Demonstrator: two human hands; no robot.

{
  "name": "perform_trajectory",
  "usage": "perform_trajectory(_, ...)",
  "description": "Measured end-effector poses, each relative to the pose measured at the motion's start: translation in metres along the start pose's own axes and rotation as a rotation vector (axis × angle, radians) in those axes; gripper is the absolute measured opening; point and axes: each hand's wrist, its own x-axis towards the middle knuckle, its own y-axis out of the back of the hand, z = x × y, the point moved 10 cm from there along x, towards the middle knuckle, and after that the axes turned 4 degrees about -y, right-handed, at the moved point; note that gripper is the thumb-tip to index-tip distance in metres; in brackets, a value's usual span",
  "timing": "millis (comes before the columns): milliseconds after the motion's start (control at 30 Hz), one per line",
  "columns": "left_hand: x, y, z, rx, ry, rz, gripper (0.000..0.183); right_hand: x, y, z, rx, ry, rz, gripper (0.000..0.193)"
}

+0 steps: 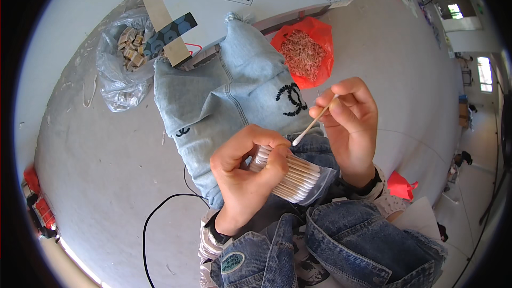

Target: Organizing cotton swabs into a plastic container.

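Near the middle, the left hand (242, 173) grips a clear packet of cotton swabs (300, 178), its fingers covering the packet's left end. On the right, the right hand (353, 128) pinches a single swab (313, 122) by its upper end, lower tip near the packet. Light-blue denim (208, 109) lies between the hands and the far table (205, 21); a red bag (327, 66) of thin sticks sits far right, a clear bag (121, 88) far left.

Slim tan wooden swab (315, 119): matt-finished, tipped with fuzzy white cotton (296, 141). Flat clear plastic bag (321, 186): glossily finished, lightly creased.
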Motion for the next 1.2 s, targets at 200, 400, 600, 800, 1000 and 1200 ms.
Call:
perform_trajectory(200, -0.001, 0.003, -0.004, -0.104, 0.058, 0.095, 0.005, 0.003, 0.012, 0.018, 0.095, -0.112, 0.047, 0.018)
perform_trajectory(400, -0.002, 0.001, 0.007, 0.085, -0.042, 0.060, 0.008, 0.000, 0.007, 0.002, -0.065, 0.011, 0.042, 0.017)
perform_trajectory(600, -0.001, 0.003, 0.000, 0.111, 0.018, 0.085, 0.007, -0.010, -0.008, -0.027, -0.241, 0.279, 0.043, 0.015)
perform_trajectory(800, -0.001, 0.009, 0.001, 0.268, -0.005, 0.102, 0.005, -0.026, -0.038, -0.047, -0.583, 0.564, -0.144, 0.014)
perform_trajectory(1000, 0.000, 0.003, 0.002, 0.046, -0.002, 0.044, 0.006, -0.001, -0.006, 0.001, -0.019, -0.013, -0.039, 0.017)
perform_trajectory(1200, -0.001, -0.001, 0.002, -0.071, 0.036, -0.019, 0.009, -0.007, 0.001, 0.067, 0.464, -0.456, -0.031, 0.018)
